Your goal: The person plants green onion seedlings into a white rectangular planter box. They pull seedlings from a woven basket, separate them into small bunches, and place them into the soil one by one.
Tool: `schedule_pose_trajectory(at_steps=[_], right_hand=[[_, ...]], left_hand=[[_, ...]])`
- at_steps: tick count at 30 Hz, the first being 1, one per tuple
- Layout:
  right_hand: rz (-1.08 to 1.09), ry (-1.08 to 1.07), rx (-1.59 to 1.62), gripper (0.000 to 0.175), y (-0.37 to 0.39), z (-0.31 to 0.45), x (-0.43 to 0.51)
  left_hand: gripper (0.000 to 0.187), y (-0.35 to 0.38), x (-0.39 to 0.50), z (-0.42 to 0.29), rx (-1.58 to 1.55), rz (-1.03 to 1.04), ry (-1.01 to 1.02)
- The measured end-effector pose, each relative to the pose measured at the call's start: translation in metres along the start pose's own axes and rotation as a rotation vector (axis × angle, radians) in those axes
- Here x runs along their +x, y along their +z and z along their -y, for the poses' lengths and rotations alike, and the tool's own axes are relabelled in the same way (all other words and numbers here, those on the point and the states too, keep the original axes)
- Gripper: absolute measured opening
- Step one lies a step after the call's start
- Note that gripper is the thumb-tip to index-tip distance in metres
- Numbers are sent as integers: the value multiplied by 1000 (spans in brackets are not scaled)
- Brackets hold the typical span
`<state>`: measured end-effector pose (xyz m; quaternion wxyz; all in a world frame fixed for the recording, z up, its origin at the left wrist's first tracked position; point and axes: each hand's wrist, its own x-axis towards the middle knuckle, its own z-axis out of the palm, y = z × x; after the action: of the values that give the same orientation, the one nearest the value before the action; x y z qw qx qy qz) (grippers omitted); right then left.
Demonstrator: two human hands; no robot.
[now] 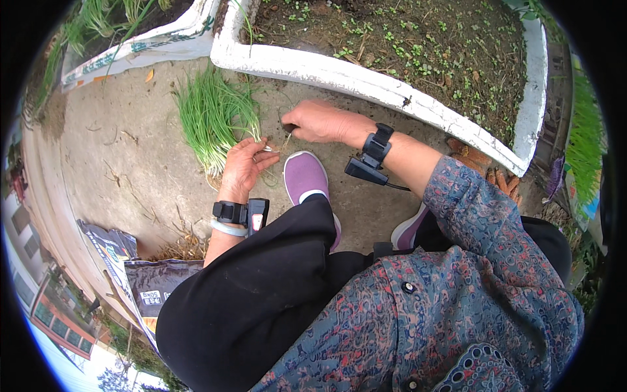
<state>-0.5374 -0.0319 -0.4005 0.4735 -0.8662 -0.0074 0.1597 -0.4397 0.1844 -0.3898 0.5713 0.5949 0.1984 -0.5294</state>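
Note:
A large bunch of thin green onions (208,110) lies on the concrete floor, its white stems and roots pointing towards me. Over the lower right side of this bunch, my left hand (245,164) pinches the white ends of a few stalks (266,145) between thumb and fingers. To the right, close by, my right hand (316,121) is curled palm down, with a small dark object (290,128) at its fingertips; what it is I cannot tell. A thin pale strand (287,142) hangs below those fingertips.
A white-edged planting bed (343,73) with small seedlings lies ahead. Another bed (142,49) with green plants is at the upper left. Corn cobs (502,180) lie by the right edge. A printed sack (161,284) and dry stalks (183,245) are at lower left; my purple shoe (306,179) is near my hands.

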Motion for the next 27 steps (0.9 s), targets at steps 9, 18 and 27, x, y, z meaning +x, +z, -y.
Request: schedule_pose_trajectory(at_steps=[9, 18, 27], right_hand=[[55, -169, 10, 12, 5, 16, 27], [-253, -251, 142, 15, 11, 17, 30], [51, 131, 400, 31, 18, 9, 8]], left_hand=[[14, 5, -5, -3, 114, 91, -55], [9, 5, -5, 1, 18, 119, -58], [7, 8, -3, -1, 24, 123, -61]])
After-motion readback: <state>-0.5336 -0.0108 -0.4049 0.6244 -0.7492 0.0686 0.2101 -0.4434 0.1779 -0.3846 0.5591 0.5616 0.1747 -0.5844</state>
